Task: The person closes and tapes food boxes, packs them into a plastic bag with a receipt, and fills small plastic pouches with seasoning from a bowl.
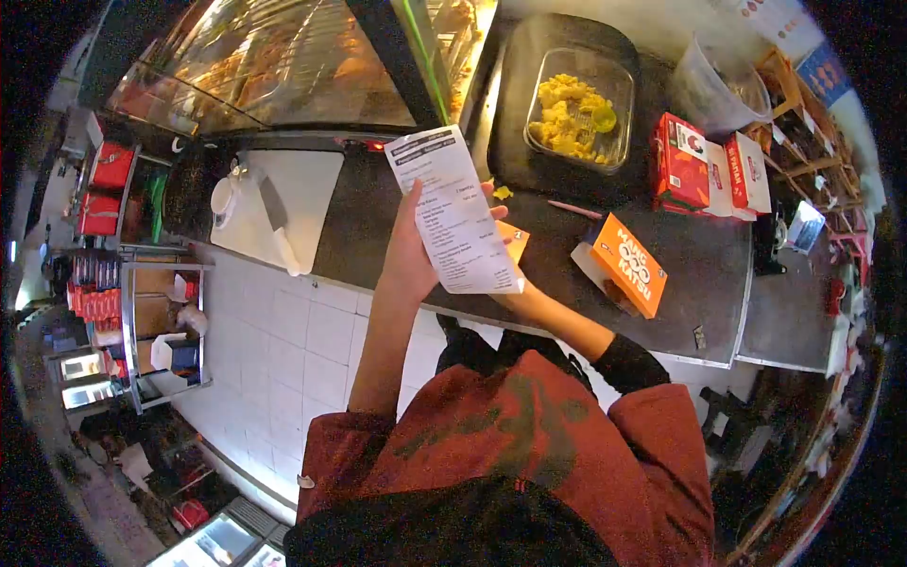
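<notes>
A long printed receipt (453, 213) is held up over the front edge of the dark counter. My left hand (408, 248) is closed on its left side, thumb on the print. Behind the paper's lower right part is my right hand (515, 291), mostly hidden, with some fingertips showing at the paper's right edge. An orange box behind the receipt shows only in part, close to my right hand; whether the hand grips it is unclear. To the right, an orange and white box (628, 265) with printed lettering rests on the counter (539, 250).
A knife (274, 213) lies on a white cutting board (307, 189) at the left. Yellow food pieces fill part of a clear container (619, 156) at the back. Red boxes (682, 165) and a white bucket (713, 94) stand back right. A glass display case (283, 71) is back left.
</notes>
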The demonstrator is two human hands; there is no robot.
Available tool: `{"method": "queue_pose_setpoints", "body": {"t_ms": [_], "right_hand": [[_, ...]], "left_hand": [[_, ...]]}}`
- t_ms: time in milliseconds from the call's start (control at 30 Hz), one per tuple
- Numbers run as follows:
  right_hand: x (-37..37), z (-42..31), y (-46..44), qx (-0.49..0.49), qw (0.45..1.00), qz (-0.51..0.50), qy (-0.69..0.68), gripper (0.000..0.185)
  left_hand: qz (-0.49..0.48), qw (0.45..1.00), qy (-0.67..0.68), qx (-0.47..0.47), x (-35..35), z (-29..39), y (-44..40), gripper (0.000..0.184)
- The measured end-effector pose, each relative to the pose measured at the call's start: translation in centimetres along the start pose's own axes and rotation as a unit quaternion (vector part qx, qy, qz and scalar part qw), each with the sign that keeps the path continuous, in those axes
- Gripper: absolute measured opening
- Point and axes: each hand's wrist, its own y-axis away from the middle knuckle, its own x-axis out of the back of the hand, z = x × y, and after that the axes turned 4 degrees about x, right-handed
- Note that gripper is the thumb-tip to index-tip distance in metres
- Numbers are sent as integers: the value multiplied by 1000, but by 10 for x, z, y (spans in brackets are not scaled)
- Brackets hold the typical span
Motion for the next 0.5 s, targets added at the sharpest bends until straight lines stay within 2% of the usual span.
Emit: {"method": "queue_pose_setpoints", "body": {"t_ms": [33,67,100,133,167,233,300,367,400,433,500], "right_hand": [[23,24,4,140,968,22,206,51],[47,42,2,54,996,-21,-64,49],[58,52,1,-38,941,-60,-330,48],[55,56,1,-51,944,47,-321,42],[58,59,3,-56,945,48,-319,42],[72,61,6,10,963,-74,-259,43],[86,86,-4,-31,945,-32,-324,37],[95,129,-26,-46,953,-107,-281,23],[92,147,-32,-51,931,-60,-356,14],[89,159,-39,-59,925,-49,-372,11],[80,178,-46,-5,927,-75,-367,13]], "left_hand": [[-4,1000,-4,3,0,0,-1,62],[-9,1000,-5,4,-2,0,-3,62],[5,1000,-18,-6,-5,0,-3,63],[19,999,-32,-16,-7,0,-3,64],[16,999,-33,-13,-7,-1,-3,64],[36,998,-41,-14,-3,-3,-5,64],[42,998,-39,-8,8,-5,-7,63],[41,995,-62,72,27,-11,-7,61],[50,990,-55,119,28,-17,-9,59],[58,983,-52,168,29,-24,-11,58],[133,949,-185,217,66,-42,-22,54]]}}
